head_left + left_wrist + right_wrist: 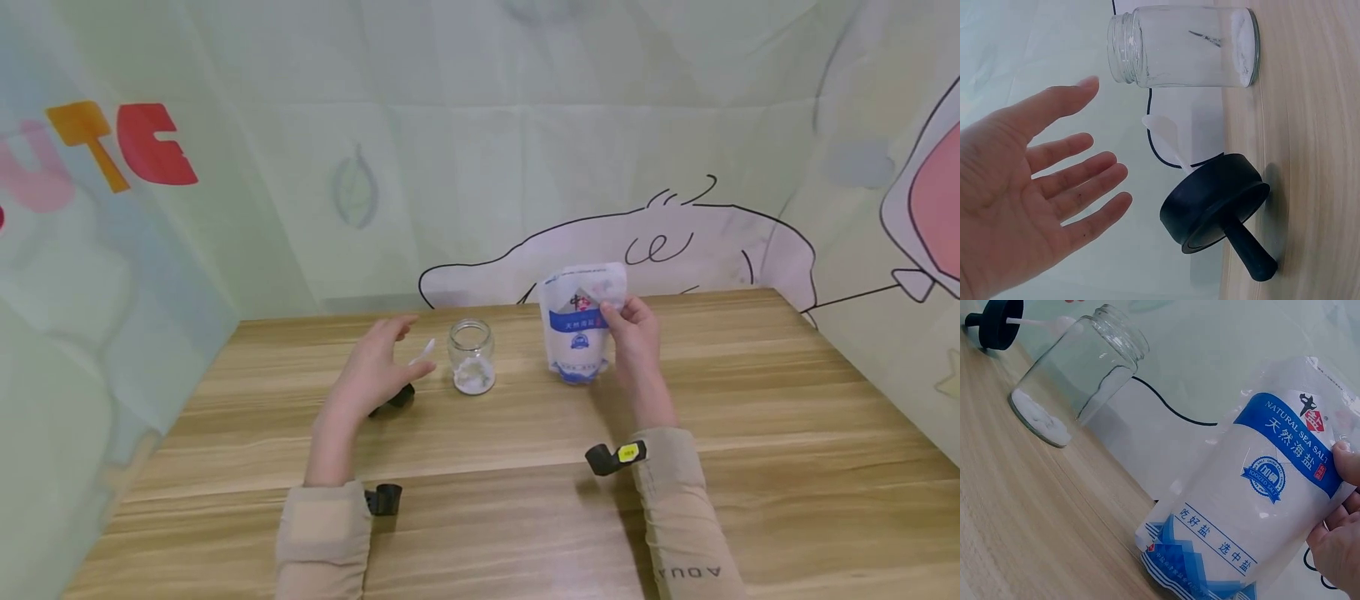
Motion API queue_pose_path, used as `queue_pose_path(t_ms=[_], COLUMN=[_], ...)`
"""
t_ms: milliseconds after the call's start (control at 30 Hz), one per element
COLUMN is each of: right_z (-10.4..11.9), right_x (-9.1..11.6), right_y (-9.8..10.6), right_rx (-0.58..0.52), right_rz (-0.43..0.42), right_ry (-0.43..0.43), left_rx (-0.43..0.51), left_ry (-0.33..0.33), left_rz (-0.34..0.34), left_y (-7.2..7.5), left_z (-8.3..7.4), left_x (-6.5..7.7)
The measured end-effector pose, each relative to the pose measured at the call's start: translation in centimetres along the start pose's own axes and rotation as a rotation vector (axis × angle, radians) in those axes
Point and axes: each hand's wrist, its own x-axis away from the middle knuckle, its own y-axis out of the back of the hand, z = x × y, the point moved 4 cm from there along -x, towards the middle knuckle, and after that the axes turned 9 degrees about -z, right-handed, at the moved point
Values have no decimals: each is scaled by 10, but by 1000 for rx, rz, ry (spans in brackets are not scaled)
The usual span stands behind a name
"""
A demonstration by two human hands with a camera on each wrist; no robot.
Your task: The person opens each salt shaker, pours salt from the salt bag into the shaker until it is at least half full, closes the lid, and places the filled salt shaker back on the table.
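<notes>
My right hand grips the side of a white and blue bag of sea salt, thumb on its printed front. The bag is upright, its lower end close over the table. To its left stands an open glass jar with a little white salt at the bottom. My left hand is just left of the jar, its fingers apart and holding nothing. Beside that hand, a black lid with a knob handle lies tipped on the table. A white spoon sticks out from the lid's underside.
The wooden table reaches back to a printed cloth backdrop. Black wrist cameras sit on both sleeves, the right one above the table surface.
</notes>
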Motion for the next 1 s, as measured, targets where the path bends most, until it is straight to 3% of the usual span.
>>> queue_pose_path(t_ms=[1000], right_z=[17], right_x=[6], right_y=[-1], right_rx=[-106], right_rz=[21], right_ry=[26], left_rx=[48], left_ry=[-14], left_rz=[-25], left_y=[3], left_z=[-9], left_x=[2])
